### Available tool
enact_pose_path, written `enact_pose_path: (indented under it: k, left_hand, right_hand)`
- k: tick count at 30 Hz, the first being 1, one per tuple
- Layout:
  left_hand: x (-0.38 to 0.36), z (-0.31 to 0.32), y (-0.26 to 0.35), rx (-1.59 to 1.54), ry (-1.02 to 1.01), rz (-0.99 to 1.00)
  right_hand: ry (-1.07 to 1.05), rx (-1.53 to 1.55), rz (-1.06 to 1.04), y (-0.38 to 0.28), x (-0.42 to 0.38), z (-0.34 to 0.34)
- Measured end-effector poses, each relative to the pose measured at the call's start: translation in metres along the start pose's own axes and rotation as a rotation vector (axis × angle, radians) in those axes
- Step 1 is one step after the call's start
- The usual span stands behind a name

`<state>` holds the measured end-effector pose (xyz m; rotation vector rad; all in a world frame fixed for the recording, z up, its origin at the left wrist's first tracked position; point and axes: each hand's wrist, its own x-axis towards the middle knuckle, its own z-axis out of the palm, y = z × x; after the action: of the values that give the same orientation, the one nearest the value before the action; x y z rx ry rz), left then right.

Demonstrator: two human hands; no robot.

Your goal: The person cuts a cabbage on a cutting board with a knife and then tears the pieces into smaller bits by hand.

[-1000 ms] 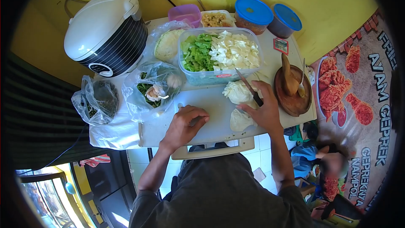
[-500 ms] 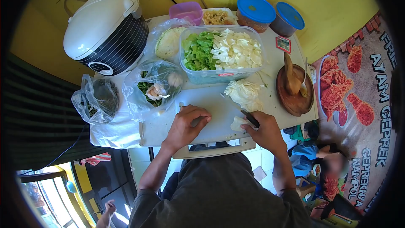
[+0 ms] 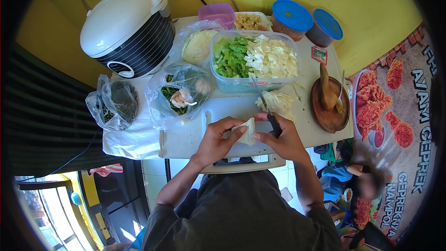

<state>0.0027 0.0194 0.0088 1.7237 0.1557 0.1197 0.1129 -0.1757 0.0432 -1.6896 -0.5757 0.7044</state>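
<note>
Over the white cutting board (image 3: 231, 106), a pale cabbage leaf (image 3: 249, 133) is held up between both hands. My left hand (image 3: 218, 138) pinches its left side between thumb and fingers. My right hand (image 3: 284, 140) grips a knife (image 3: 274, 124) by its black handle, the blade pointing up and away, while its thumb and fingertip touch the leaf's right side. Just beyond the right hand lies a partly peeled cabbage (image 3: 280, 102), half hidden by the knife. Behind it stands a clear plastic container (image 3: 232, 85) with green lettuce (image 3: 231, 56) and cut cabbage (image 3: 272, 58).
Left are a rice cooker (image 3: 125, 28), a bag with garlic (image 3: 181, 97) and another bag of greens (image 3: 114, 104). A stone-like brown mortar (image 3: 318, 120) with pestle (image 3: 329, 90) stands right. Blue-lidded tubs (image 3: 292, 14) line the back. Another person (image 3: 334, 179) is at lower right.
My right hand has lifted the cabbage leaf and moved left toward my left hand, which now pinches it too. The knife blade has swung into view, pointing away. The view has shifted slightly.
</note>
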Motion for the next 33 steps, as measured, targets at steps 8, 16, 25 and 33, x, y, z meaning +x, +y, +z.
enact_pose_path:
  k: [8,16,25,33]
  left_hand:
    - [0.001,0.002,0.004,-0.287,-0.043,-0.095]
    - [0.005,-0.022,0.001,0.446,0.116,0.471]
    - [-0.021,-0.024,0.001,0.658,0.061,0.376]
    - [0.011,-0.021,0.001,0.872,0.231,0.328]
  right_hand:
    - [0.012,-0.067,-0.041,0.010,0.014,0.006]
    - [-0.028,-0.106,-0.389,0.010,0.026,0.002]
    - [0.077,-0.370,-0.263,0.024,-0.009,0.001]
    - [0.073,-0.282,-0.106,0.025,-0.019,0.015]
